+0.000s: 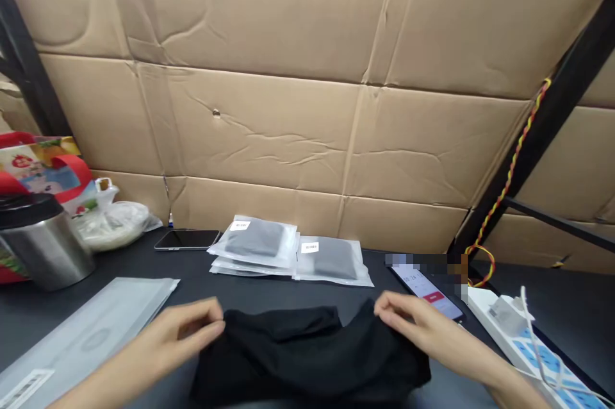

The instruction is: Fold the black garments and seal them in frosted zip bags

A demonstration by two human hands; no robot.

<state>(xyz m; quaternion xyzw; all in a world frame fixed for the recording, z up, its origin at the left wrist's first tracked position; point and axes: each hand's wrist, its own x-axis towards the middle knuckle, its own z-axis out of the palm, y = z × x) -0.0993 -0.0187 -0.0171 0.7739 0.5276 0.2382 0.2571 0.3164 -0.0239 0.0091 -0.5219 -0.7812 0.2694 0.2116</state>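
A black garment (307, 354) lies bunched on the dark table (567, 306) right in front of me. My left hand (189, 329) pinches its upper left edge between thumb and fingers. My right hand (416, 322) grips the upper right edge of the same cloth. A flat empty clear plastic bag (91, 325) lies to the left of my left hand. Behind the garment sit a stack of bagged dark garments (254, 245) and one more bagged garment (334, 261), each with a white label.
A steel container with a black lid (41, 236) and a colourful red-handled bag (43, 165) stand at the far left. A dark phone (187, 239) lies at the back; a lit phone (427, 290) and a white power strip (523, 332) are at the right. Cardboard lines the wall.
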